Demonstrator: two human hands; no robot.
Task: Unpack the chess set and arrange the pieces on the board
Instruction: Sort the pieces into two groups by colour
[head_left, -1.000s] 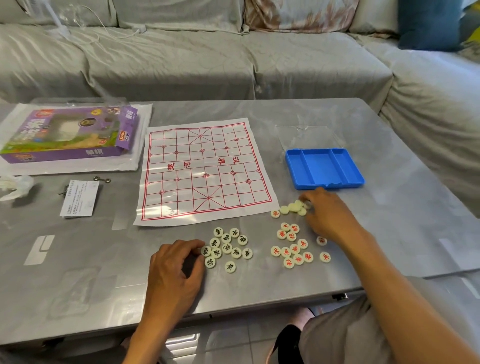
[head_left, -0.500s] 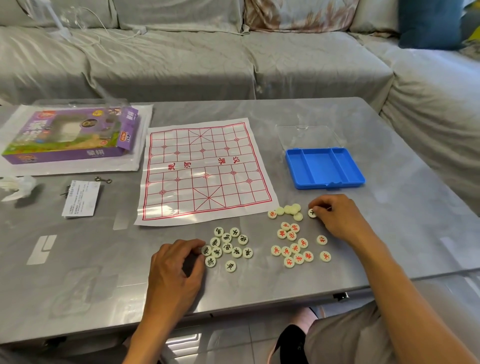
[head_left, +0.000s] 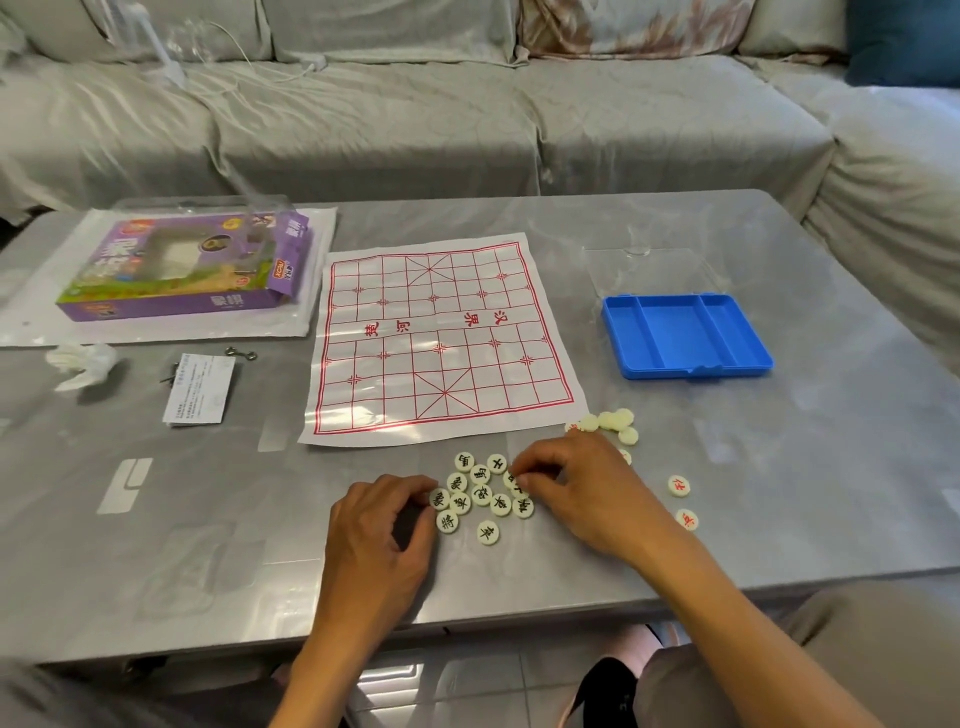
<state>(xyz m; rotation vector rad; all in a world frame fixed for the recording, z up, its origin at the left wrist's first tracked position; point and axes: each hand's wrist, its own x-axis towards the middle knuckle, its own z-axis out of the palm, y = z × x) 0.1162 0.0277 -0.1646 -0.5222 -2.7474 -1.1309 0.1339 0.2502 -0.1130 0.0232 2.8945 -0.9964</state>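
The paper chess board (head_left: 441, 338), white with red lines, lies flat mid-table with no pieces on it. Just in front of it sits a cluster of cream discs with black characters (head_left: 480, 493). My right hand (head_left: 582, 493) reaches over the cluster's right side and pinches a disc between curled fingertips. My left hand (head_left: 379, 530) rests loosely curled at the cluster's left edge, fingertips beside the leftmost disc. A few face-down discs (head_left: 608, 421) lie by the board's near right corner. Two red-character discs (head_left: 678, 486) show to the right; others are hidden under my right arm.
An empty blue piece tray (head_left: 675, 332) sits right of the board, with its clear lid (head_left: 649, 265) behind it. A purple box (head_left: 192, 270) on a white sheet is at the far left, with a leaflet (head_left: 200, 387) and crumpled tissue (head_left: 78, 364) nearer. A grey sofa (head_left: 415, 130) stands behind the table.
My right hand picked a disc from the face-down group and moved left with it to the black-character cluster, now covering most red discs. My left hand has stayed put.
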